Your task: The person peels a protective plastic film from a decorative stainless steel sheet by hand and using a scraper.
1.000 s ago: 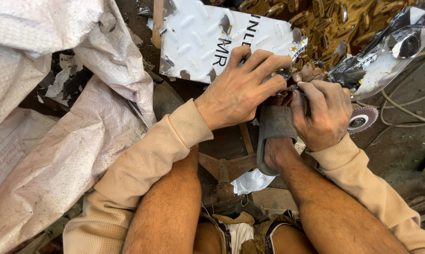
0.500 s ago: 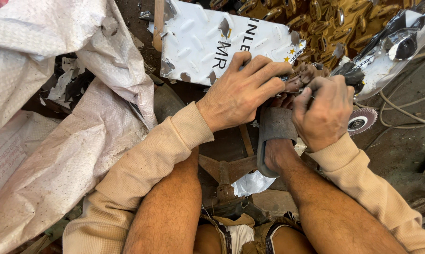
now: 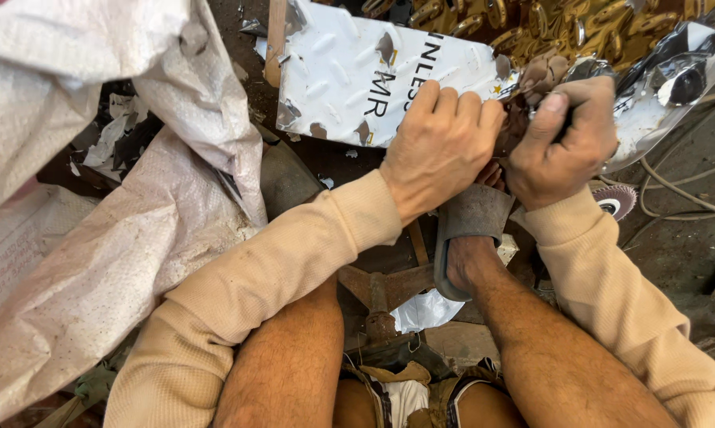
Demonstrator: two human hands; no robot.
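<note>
Seen from above, a seated person in a tan long-sleeved top bends over a cluttered workshop floor. Compared with a moment earlier, both hands have risen and pressed closer together, and the right thumb now stands upright on top rather than wrapping over, which suggests the hold is being adjusted. The left hand (image 3: 440, 147) curls knuckles-up, clenched around a small brown metal piece (image 3: 541, 73) with petal-like shapes; only the piece's top shows, poking out above and between the two hands. The right hand (image 3: 567, 143) is clenched against it from the other side, possibly also gripping a dark tool that cannot be made out. Just below the hands, a bare foot in a grey sandal (image 3: 468, 230) rests on a rusty stand. A white embossed metal sheet (image 3: 349, 71) lies behind the left hand, a flap grinding disc (image 3: 615, 200) beside the right wrist, and woven white sacks (image 3: 96, 261) fill the left.
</note>
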